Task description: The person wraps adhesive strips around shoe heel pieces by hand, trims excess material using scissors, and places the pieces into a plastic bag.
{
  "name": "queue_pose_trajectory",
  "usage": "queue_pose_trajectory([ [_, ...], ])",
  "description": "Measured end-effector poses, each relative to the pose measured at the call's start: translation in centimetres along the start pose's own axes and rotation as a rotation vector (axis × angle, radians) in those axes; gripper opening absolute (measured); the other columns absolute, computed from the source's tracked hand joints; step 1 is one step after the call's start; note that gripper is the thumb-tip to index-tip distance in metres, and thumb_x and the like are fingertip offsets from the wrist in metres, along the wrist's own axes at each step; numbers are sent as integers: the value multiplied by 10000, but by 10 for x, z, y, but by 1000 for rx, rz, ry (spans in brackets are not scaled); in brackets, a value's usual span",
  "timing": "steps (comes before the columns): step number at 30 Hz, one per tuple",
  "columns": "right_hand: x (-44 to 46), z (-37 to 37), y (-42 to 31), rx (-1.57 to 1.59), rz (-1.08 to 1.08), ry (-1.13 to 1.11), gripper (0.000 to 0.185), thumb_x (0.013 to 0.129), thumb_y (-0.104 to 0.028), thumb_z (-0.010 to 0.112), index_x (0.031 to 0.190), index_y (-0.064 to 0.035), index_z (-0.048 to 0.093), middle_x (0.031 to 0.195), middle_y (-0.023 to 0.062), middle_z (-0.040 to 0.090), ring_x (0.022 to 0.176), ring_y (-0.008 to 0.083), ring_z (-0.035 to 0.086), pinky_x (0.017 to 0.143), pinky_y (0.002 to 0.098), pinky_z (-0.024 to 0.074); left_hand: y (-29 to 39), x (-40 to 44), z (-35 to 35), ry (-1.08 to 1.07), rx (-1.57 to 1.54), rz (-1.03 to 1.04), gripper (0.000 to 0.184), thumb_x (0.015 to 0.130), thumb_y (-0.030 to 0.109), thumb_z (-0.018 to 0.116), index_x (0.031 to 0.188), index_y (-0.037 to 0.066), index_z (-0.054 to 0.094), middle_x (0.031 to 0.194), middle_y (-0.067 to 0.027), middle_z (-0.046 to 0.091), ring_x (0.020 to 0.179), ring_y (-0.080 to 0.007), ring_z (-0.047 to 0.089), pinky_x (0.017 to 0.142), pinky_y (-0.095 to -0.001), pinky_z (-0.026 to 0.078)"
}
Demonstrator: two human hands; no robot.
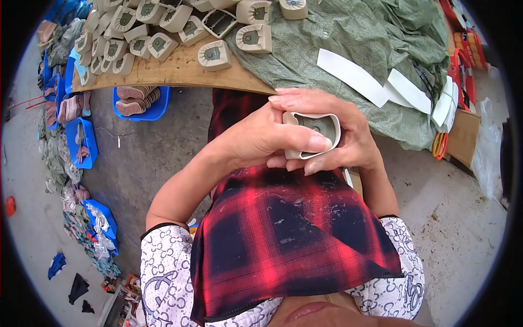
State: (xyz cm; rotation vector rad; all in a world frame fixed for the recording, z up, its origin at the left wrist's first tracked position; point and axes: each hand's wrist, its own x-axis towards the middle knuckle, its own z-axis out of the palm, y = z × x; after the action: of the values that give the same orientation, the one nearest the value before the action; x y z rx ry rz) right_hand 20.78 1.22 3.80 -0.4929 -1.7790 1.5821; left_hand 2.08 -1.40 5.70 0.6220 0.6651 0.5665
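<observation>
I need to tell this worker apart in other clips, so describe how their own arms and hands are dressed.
The left hand and right hand are bare, with no gloves, rings or watch visible. Both arms have short sleeves, white with a dark, curved, letter-like print and narrow black trim at the openings; the forearms are uncovered.

Sleeve (166,267), lower left of frame: repeated C-like letters in the print, larger script-like marks unreadable. Other sleeve (407,256), lower right: same print. Red packaging (470,50), upper right: any lettering too small to read. No numbers or signs legible.
</observation>
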Motion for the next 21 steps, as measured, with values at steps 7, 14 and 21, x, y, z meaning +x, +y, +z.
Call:
queue_pose_trajectory([
  [7,2,-3,18,148,-191,-18,624,656,-209,841,1197,-4,610,1233,210,624,1241,370,528,1066,494,379,-4,2,5,-30,-213,36,322,821,334,746,878,38,634,697,-46,611,523,-101,567,412,-203,413],
  [14,0,12,4,199,-169,227,568,727,-209,801,1205,-4,572,1184,183,634,1193,337,565,1078,541,359,-12,9,1,-72,-199,180,486,797,339,780,1086,10,568,791,-67,643,608,-117,631,447,-211,484],
  [21,7,23,-6,32,-143,322,601,818,-476,699,1159,0,565,1130,242,627,1147,415,562,1029,587,378,-7,11,2,-134,-277,187,590,721,306,844,1121,-1,538,857,-74,653,702,-151,670,502,-230,548],
])
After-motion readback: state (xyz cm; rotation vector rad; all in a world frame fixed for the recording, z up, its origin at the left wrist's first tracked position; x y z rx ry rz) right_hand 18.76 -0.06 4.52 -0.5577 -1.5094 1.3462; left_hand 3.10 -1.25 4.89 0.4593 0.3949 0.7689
